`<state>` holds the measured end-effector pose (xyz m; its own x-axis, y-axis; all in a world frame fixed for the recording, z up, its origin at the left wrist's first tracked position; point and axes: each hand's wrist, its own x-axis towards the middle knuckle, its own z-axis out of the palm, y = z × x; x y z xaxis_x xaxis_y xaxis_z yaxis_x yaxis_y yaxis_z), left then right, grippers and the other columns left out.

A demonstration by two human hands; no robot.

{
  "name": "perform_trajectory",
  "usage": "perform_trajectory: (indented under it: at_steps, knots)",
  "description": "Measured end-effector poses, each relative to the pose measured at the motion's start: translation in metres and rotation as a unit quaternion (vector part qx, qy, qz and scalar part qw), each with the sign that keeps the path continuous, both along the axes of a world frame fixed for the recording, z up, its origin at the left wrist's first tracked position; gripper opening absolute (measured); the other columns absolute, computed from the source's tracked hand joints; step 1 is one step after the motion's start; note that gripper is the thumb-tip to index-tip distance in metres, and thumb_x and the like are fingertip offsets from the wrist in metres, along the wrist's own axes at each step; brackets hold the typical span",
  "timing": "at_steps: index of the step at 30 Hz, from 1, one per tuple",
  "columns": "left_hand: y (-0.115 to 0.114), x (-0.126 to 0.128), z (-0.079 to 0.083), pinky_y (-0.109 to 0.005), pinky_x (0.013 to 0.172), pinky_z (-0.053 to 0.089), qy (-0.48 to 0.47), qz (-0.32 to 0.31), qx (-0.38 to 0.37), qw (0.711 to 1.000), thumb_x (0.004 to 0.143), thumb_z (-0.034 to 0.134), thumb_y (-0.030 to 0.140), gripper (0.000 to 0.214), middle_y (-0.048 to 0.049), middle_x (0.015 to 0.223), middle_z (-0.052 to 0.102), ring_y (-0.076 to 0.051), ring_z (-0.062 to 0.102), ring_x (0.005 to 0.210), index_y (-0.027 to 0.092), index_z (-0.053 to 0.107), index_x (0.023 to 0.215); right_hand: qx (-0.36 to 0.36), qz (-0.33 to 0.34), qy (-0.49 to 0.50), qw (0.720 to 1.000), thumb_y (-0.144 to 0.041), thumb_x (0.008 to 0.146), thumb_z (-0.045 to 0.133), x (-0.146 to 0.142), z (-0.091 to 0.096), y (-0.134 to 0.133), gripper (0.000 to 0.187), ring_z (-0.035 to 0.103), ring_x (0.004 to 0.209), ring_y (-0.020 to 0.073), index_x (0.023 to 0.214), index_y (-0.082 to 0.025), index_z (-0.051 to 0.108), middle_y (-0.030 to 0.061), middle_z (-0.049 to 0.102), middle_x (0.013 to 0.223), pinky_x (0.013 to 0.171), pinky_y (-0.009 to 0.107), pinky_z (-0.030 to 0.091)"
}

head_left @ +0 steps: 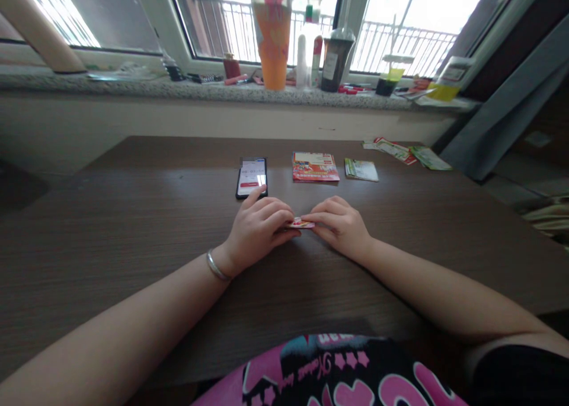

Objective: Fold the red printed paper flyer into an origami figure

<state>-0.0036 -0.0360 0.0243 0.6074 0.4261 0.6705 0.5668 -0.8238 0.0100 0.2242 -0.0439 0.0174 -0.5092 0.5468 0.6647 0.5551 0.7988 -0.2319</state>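
Centrally, the left hand point(260, 231) and right hand point(341, 225) meet, fingertips clamped on opposite ends of a red card point(300, 223) just above the surface point(133, 228). Its long axis runs left-right, equally near both hands.

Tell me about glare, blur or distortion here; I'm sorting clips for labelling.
Head view: windows blown out white, backlighting the orange cup; sill and table edge bow from wide-angle distortion; the card between left hand and right hand is soft, print unreadable.

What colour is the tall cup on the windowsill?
The tall cup is orange with red marks; head view.
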Motion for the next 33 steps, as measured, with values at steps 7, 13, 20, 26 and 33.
perform_trajectory:
  at_steps: [7, 13, 20, 26, 33]
  knots:
    - [0.000, 0.000, 0.001, -0.044, 0.109, 0.032, -0.019, -0.009, 0.006, 1.000, 0.087, 0.062, 0.036, 0.013, 0.0022, 0.088, 0.070, -0.015, 0.063, 0.086, 0.023, 0.062, 0.084, 0.011, 0.012, -0.003, 1.000, -0.029, 0.089, 0.060, -0.001, 0.000, 0.000, 0.019, 0.058, 0.084, 0.0171, 0.105, -0.027, 0.070, 0.0024, 0.070, 0.090, 0.079, 0.033, 0.050]
    - [0.000, 0.002, -0.003, -0.041, 0.106, 0.037, -0.095, -0.025, -0.053, 0.994, 0.089, 0.060, 0.031, 0.010, 0.0006, 0.086, 0.070, -0.012, 0.064, 0.083, 0.022, 0.059, 0.084, -0.024, -0.005, 0.035, 0.999, -0.032, 0.087, 0.062, -0.002, -0.003, 0.002, 0.014, 0.060, 0.087, 0.0180, 0.099, -0.025, 0.067, 0.0037, 0.069, 0.091, 0.081, 0.034, 0.050]
    - [0.001, 0.002, -0.001, -0.043, 0.105, 0.036, -0.101, -0.019, -0.052, 0.993, 0.087, 0.063, 0.028, 0.008, 0.0002, 0.097, 0.073, -0.014, 0.065, 0.089, 0.022, 0.063, 0.081, -0.032, 0.021, 0.092, 0.995, -0.028, 0.087, 0.063, 0.000, 0.000, 0.003, 0.008, 0.062, 0.086, 0.0175, 0.093, -0.025, 0.067, 0.0034, 0.069, 0.089, 0.081, 0.036, 0.049]
    - [-0.004, 0.005, 0.002, -0.045, 0.106, 0.036, -0.099, -0.010, -0.068, 0.993, 0.087, 0.061, 0.026, 0.013, -0.0023, 0.102, 0.073, -0.016, 0.066, 0.093, 0.024, 0.066, 0.099, -0.025, 0.018, 0.096, 0.995, -0.029, 0.087, 0.062, 0.001, 0.003, 0.001, 0.007, 0.062, 0.085, 0.0176, 0.091, -0.025, 0.067, 0.0033, 0.069, 0.088, 0.080, 0.035, 0.049]
    - [-0.010, 0.006, 0.003, -0.043, 0.107, 0.036, -0.109, -0.050, -0.065, 0.991, 0.087, 0.063, 0.024, 0.014, 0.0004, 0.099, 0.073, -0.016, 0.065, 0.094, 0.025, 0.065, 0.101, 0.001, -0.018, 0.062, 0.998, -0.028, 0.086, 0.064, 0.001, 0.005, -0.001, 0.004, 0.061, 0.083, 0.0179, 0.086, -0.025, 0.067, 0.0030, 0.069, 0.086, 0.079, 0.035, 0.050]
